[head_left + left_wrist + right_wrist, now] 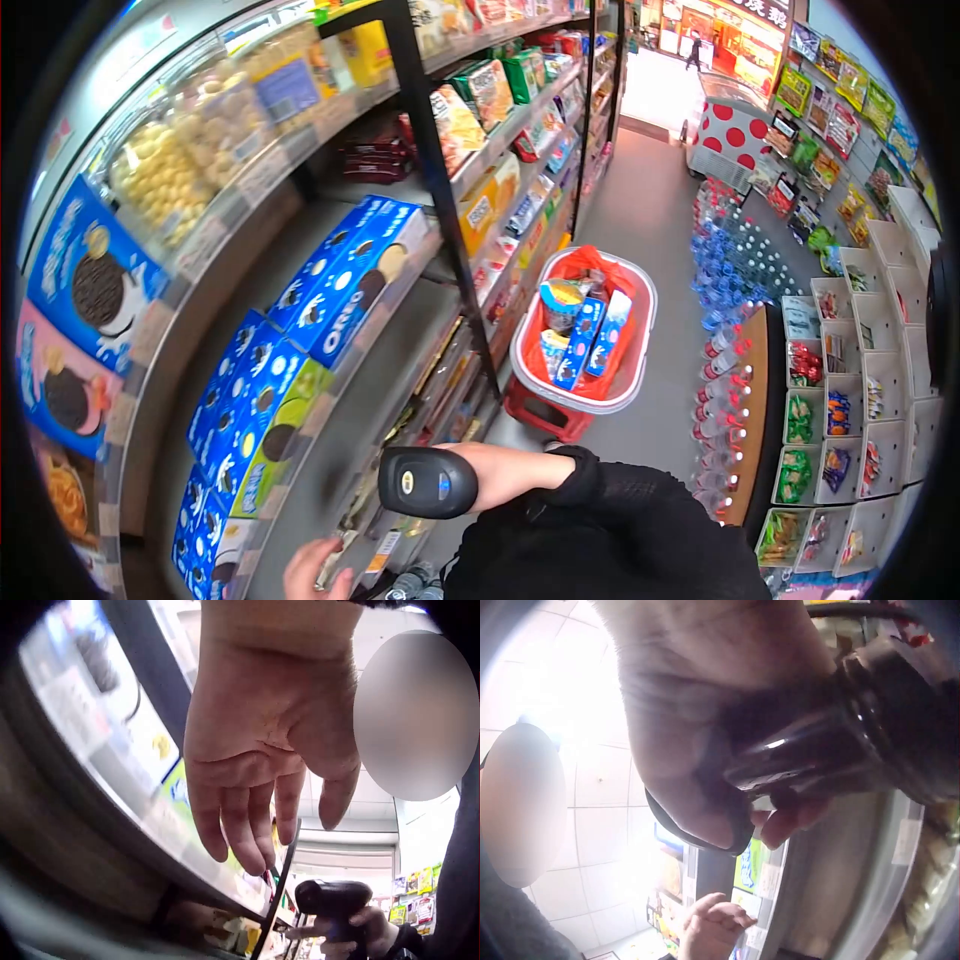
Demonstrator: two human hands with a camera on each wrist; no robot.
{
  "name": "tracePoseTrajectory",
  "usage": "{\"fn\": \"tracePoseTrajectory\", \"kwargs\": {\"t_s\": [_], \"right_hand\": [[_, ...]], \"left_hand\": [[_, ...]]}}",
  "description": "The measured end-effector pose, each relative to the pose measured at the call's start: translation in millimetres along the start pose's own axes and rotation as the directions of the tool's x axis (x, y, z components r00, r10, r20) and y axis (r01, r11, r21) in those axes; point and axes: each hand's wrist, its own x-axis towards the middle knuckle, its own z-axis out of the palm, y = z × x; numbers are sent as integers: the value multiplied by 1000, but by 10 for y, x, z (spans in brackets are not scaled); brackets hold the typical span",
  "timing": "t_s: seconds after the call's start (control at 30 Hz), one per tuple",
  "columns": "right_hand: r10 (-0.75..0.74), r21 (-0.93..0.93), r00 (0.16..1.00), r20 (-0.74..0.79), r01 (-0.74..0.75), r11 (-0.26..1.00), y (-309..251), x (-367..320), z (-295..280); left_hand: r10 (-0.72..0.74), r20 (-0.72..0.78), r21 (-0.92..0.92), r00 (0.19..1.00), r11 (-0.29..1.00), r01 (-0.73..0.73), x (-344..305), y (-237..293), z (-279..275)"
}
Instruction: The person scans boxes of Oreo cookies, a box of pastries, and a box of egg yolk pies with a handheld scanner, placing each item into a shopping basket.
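Note:
My right hand (480,470) grips a black barcode scanner (428,482) low in the head view, pointed at the shelves on the left. In the right wrist view the fingers (697,712) wrap round the scanner's handle (840,742). My left hand (315,570) is at the bottom edge, by the price-tag strip of a low shelf (380,545). Seen from the left wrist, that hand (255,750) has straight fingers and holds nothing, just off the shelf edge (172,817). The scanner (334,898) shows beyond it.
Blue Oreo boxes (350,270) fill the shelves on the left. A red shopping basket (640,300) with a white rim holds several packs and stands in the aisle ahead. Stacked water bottles (730,270) and white snack bins (850,400) line the right side.

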Motion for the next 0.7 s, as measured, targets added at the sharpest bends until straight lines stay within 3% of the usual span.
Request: {"fn": "tracePoseTrajectory", "kwargs": {"t_s": [0.03, 0.1, 0.2, 0.27, 0.33, 0.37, 0.53, 0.6, 0.7], "right_hand": [[9, 3, 1000, -7, -9, 1000, 5, -62, -95], [167, 54, 984, -69, -164, 985, -19, -262, -332], [174, 16, 970, -172, -174, 985, -2, -548, -701], [271, 31, 936, -226, -271, 962, 44, -788, -946], [397, 41, 878, -268, -401, 915, 111, -984, -1190], [337, 45, 864, -374, -346, 937, 77, -1070, -1297], [527, 150, 704, -476, -526, 837, 319, -1598, -1816], [497, 190, 668, -553, -480, 857, 343, -1749, -1966], [545, 286, 550, -633, -488, 825, 268, -1986, -2136]], "left_hand": [[-1, 11, -4, 1000, 1000, 1, 90, -99, 145], [-34, 123, -118, 992, 992, 49, 298, -340, 518], [-33, 261, -179, 965, 980, 82, 663, -274, 939], [-24, 375, -273, 927, 953, 135, 902, -323, 1203], [-11, 624, -318, 781, 910, 267, 1168, -310, 1452], [26, 640, -308, 768, 925, 225, 1285, -250, 1590], [34, 745, -236, 666, 948, 215, 1977, 44, 2452], [38, 733, -240, 679, 949, 206, 2165, -62, 3008], [57, 635, -183, 770, 980, 78, 2473, 255, 3574]]}}
